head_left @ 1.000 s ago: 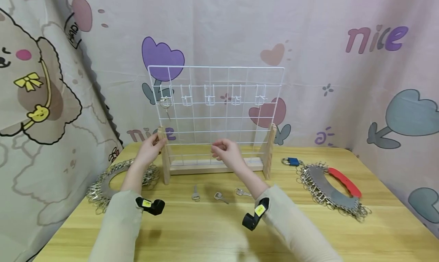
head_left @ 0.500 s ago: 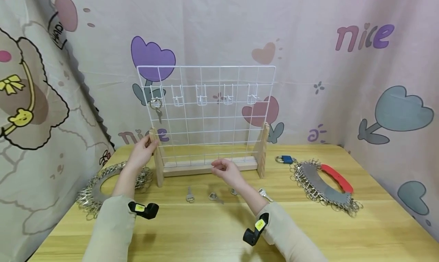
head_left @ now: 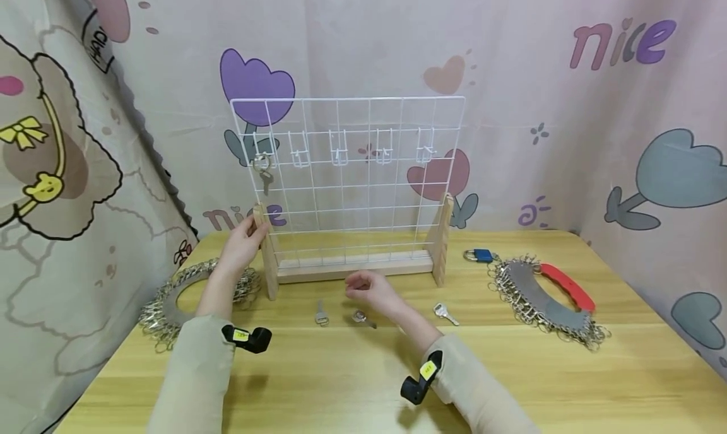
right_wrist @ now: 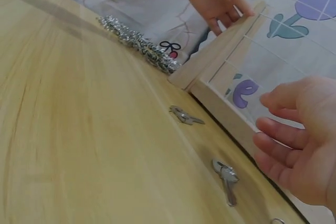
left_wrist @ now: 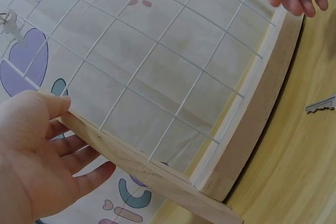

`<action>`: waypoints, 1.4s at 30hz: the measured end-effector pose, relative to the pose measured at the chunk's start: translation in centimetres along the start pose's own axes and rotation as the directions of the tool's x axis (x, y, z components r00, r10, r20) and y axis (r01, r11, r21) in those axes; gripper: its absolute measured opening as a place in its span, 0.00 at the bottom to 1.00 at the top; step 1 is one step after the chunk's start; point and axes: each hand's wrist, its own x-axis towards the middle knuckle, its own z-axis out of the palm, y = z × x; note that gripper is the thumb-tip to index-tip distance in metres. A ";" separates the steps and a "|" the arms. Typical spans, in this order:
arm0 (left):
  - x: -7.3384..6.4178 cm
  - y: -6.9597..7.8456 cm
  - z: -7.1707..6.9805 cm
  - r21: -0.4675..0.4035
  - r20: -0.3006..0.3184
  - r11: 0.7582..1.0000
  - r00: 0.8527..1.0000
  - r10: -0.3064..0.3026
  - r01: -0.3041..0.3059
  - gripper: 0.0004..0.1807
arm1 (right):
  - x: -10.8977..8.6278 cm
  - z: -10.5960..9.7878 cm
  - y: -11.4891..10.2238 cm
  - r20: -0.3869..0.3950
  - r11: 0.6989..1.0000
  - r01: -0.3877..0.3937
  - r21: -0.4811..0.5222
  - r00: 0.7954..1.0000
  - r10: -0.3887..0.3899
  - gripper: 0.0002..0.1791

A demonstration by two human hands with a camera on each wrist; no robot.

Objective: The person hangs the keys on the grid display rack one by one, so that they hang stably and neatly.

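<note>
Now pinching the wooden upright (left_wrist: 137, 165) with the left hand (left_wrist: 37, 156), likely to steady the rack (head_left: 318, 274); holding nothing in the right hand (head_left: 373, 291), poised loosely over the table (head_left: 318, 390); counting outward, five hooks (head_left: 339, 156), one hung key (head_left: 265, 183) far left, three loose keys (head_left: 445, 312) spaced out below, maybe another behind the right hand

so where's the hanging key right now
In the head view, the hanging key is left of centre, on the leftmost hook of the white wire rack, above the left hand.

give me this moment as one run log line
left hand: grips wooden upright | right hand: empty, over table near loose key | hanging key: on grid
</note>
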 end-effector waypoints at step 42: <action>0.2 0.2 0.1 0.002 0.007 0.999 0.999 -0.042 0.042 0.37 | 2.3 3.5 2.3 0.344 0.780 0.265 -0.567 0.937 -0.068 0.05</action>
